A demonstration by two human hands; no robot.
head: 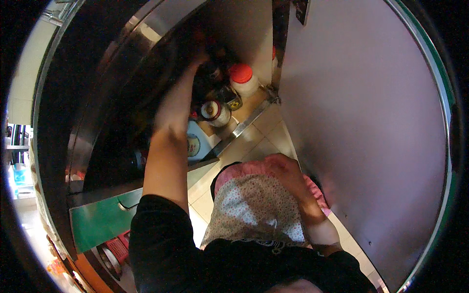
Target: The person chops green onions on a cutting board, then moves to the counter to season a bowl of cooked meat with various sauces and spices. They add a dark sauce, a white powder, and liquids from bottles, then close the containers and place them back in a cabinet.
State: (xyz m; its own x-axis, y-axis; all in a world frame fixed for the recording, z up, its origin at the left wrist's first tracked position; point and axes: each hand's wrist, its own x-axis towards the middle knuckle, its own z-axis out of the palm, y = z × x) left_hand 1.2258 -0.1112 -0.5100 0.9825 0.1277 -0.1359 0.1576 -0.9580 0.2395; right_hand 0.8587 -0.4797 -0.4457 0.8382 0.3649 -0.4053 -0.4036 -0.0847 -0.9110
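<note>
My left arm stretches deep into a dark cabinet. The left hand (pixel 199 55) is lost in shadow there, so its fingers and anything in them cannot be made out. Just right of it stands a jar with a red lid (pixel 242 74). Closer to the cabinet's front edge are a jar with a white-and-red lid (pixel 211 110) and a dark container with a yellow flower mark (pixel 235 104). Beside my forearm lies a light blue box (pixel 199 141) bearing a label. My right hand (pixel 284 170) rests on my knee, over the floral apron (pixel 256 205); its fingers are not clearly visible.
An open cabinet door (pixel 359 110) rises close on my right. A metal strip (pixel 240 129) edges the cabinet's bottom above the tiled floor (pixel 269 146). At left are a green cabinet panel with a handle (pixel 102 219) and a red plastic basket (pixel 117 251).
</note>
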